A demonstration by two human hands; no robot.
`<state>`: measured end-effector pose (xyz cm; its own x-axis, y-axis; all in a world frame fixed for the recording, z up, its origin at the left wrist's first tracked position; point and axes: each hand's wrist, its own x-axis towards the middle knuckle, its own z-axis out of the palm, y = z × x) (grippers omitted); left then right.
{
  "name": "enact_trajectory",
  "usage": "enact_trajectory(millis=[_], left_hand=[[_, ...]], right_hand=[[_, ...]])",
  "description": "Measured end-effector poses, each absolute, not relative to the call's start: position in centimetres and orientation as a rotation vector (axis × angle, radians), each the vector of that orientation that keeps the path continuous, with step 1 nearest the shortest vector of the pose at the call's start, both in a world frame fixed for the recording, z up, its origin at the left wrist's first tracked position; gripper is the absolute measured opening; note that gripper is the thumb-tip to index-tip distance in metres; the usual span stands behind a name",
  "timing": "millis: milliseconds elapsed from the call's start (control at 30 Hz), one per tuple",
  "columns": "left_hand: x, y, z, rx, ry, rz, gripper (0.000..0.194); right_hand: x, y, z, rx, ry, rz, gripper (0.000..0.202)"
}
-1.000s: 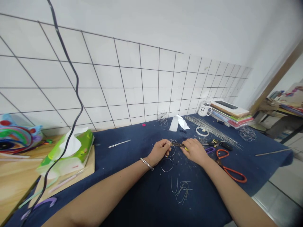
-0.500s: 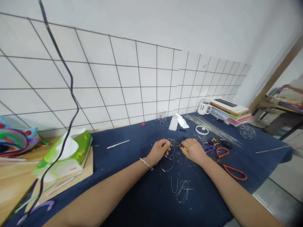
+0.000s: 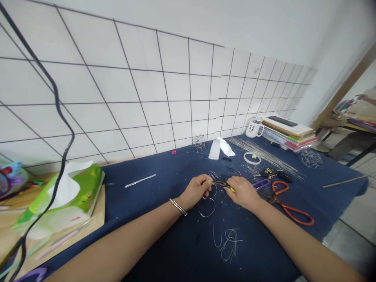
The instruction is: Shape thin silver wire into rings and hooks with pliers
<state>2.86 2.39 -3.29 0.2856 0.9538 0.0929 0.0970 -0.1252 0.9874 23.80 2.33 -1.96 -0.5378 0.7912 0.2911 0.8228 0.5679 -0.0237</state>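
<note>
My left hand (image 3: 196,191), with a silver bangle (image 3: 178,206) at the wrist, pinches a thin wire loop (image 3: 216,192). The pinched end is hidden by the fingers. In my right hand (image 3: 242,192) are pliers (image 3: 222,183) with yellow handles, fingers closed around them. Their jaws reach to my left fingertips; I cannot tell whether they grip the wire. Just below my left hand, a wire ring (image 3: 202,215) lies on the dark blue cloth (image 3: 176,250). Bent wire pieces (image 3: 230,243) lie nearer to me.
Orange-handled shears (image 3: 296,215), purple-handled scissors (image 3: 261,183) and black cutters (image 3: 273,173) lie to the right. Behind them are long straight wires (image 3: 264,154), a white coil (image 3: 252,158), a mug (image 3: 254,128) and stacked books (image 3: 289,133). A tissue pack (image 3: 85,188) sits left.
The view has shifted slightly, with the tissue pack further left. Both hands stay close together at the wire, and the pliers' yellow handle shows more beside my right fingers.
</note>
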Motion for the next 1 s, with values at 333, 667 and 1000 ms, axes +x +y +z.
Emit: enact_trajectory(millis=[333, 667, 1000], left_hand=[[3.05, 2.14, -2.72, 1.475, 0.994, 1.027, 0.024], [3.32, 2.14, -3.0, 1.449, 1.021, 1.053, 0.025], [3.27, 2.25, -3.14, 1.52, 1.052, 1.058, 0.022]], right_hand=[[23.73, 1.95, -1.81, -1.391, -2.526, -0.18, 0.02], [23.56, 1.94, -1.36, -1.375, -2.518, -0.168, 0.023], [23.6, 1.95, -1.7, -1.389, -2.516, -0.213, 0.021]])
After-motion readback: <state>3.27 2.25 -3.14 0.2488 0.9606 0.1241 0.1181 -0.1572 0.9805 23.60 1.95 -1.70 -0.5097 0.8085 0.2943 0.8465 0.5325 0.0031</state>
